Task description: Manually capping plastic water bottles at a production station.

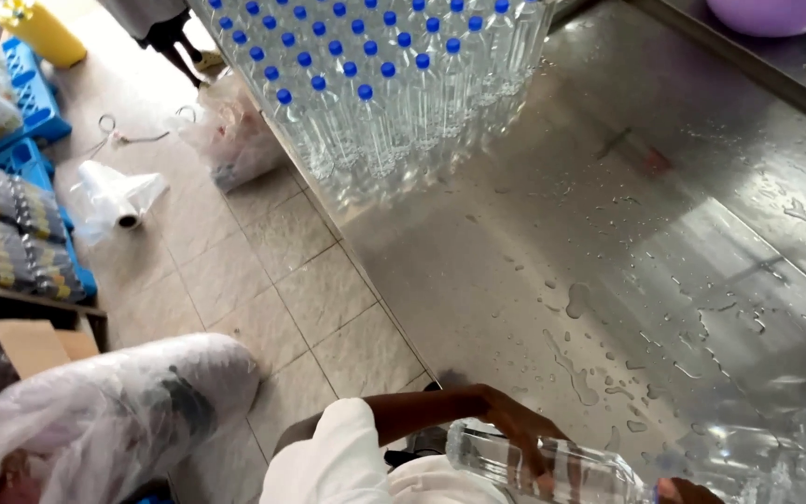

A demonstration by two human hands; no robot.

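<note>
The left hand (524, 439) is wrapped around a clear bottle (552, 467) lying on its side at the near edge of the wet steel table (608, 233). The right hand (687, 490) barely shows at the bottle's cap end; its grip cannot be told. Across the table stand blue-capped bottles (375, 84).

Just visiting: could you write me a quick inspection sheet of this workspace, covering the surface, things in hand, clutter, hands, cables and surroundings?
Surface: shiny steel table, wet with scattered drops.
Job's things: clear plastic bottle lying sideways; upright clear bottles with blue caps massed at the far end.
Clutter: purple basin at the far edge.
Hands: left hand grips the lying bottle; right hand barely visible by its neck.
Cables: nothing seen.
Surroundings: tiled floor, plastic film roll, scissors, blue crates, bulky plastic-wrapped bundle.
</note>
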